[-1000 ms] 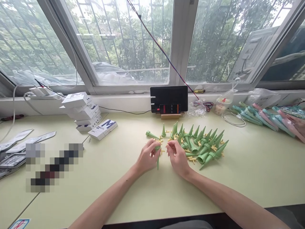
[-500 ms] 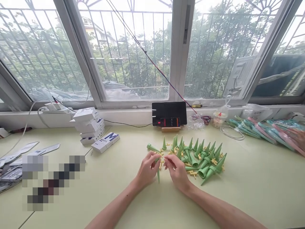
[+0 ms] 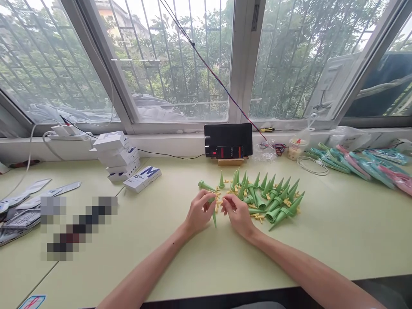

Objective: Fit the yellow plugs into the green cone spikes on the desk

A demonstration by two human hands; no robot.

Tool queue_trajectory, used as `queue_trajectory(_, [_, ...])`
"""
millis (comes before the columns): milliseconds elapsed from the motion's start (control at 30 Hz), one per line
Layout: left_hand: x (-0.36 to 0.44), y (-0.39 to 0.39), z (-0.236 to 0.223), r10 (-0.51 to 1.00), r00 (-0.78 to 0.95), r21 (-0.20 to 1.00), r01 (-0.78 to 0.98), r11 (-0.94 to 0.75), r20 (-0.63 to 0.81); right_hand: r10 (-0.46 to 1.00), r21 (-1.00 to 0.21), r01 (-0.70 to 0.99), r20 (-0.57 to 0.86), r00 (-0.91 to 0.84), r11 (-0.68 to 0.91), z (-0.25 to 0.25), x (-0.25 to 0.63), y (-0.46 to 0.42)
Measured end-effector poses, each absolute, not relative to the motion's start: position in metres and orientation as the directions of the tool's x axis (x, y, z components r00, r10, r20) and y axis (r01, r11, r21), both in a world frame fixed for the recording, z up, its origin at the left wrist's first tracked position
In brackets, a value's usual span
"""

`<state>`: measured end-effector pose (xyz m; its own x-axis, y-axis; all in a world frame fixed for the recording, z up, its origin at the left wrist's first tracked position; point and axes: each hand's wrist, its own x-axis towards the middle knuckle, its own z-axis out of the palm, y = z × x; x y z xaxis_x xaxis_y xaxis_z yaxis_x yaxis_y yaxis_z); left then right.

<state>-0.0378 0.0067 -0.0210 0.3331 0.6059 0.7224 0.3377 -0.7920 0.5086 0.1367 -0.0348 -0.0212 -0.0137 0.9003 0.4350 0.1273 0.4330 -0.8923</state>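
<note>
My left hand (image 3: 200, 211) is closed around a green plastic plant-watering spike (image 3: 214, 219), whose thin tip points down below the fingers. My right hand (image 3: 236, 213) is pinched just beside it, its fingertips at a small yellow plastic valve (image 3: 219, 202) between the two hands. The spike's upper end is partly hidden by my left fingers. Right of my hands lies a heap of green spikes (image 3: 279, 201), some standing on their wide ends and others on their sides. Small yellow valves (image 3: 258, 217) are scattered among them. One more spike (image 3: 206, 185) lies behind my left hand.
A phone (image 3: 229, 152) leans against a black tablet (image 3: 228, 133) at the back. White boxes (image 3: 111, 156) are stacked at the left, with a single box (image 3: 142, 179) beside them. Bagged pink and teal items (image 3: 363, 163) and a cup (image 3: 296, 149) stand back right.
The camera view tilts up, then partly back down. My right fingertips have closed in on the yellow valve by my left hand. The left hand keeps its hold on the spike.
</note>
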Motion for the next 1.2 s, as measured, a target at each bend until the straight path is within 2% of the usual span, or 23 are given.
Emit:
queue_trajectory(600, [-0.0327, 0.0040, -0.0197, 0.597, 0.306, 0.514, 0.314, -0.798, 0.741, 0.912, -0.903, 0.134, 0.410, -0.017, 0.409, -0.0232, 0.1394, -0.0363])
queue_trajectory(1200, [-0.0334, 0.0056, -0.0145, 0.589, 0.239, 0.490, 0.367, -0.791, 0.772, 0.902, -0.880, 0.201, 0.428, -0.057, 0.430, -0.0201, 0.1407, -0.0364])
